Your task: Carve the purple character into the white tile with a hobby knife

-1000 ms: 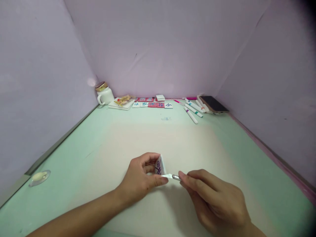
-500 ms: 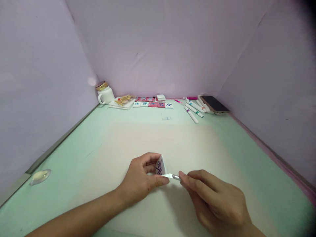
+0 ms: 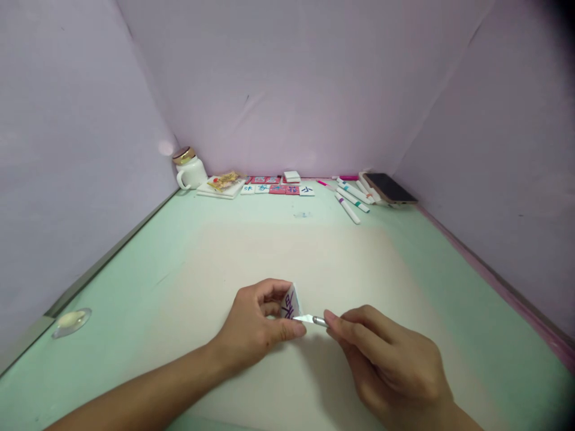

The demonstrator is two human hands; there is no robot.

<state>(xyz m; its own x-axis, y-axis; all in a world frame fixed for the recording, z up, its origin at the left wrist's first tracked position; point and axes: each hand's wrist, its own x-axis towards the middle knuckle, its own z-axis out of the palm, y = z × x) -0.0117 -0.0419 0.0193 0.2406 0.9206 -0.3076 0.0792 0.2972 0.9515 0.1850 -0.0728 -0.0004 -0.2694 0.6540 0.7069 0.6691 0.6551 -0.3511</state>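
Between the thumb and fingers of my left hand (image 3: 256,320) stands a small white square tile (image 3: 290,301), held upright, with a purple handwritten character on its face. My right hand (image 3: 395,359) grips a craft knife (image 3: 318,321) by its silver handle, the pointed blade aimed left. The blade lies at the tile's lower edge, just above my left thumb. Whether it cuts into the tile I cannot tell. Part of the tile is hidden behind my left fingers.
At the back are a white mug (image 3: 192,172) with a gold lid, a wrapped packet (image 3: 226,181), rows of lettered red and white tiles (image 3: 277,189), several markers (image 3: 347,209) and a phone (image 3: 389,187). A clear dish (image 3: 72,323) with a pale lump lies at left.
Both hands keep nearly the same pose. The tile and knife tip have shifted very slightly, with a little more of the purple character showing.
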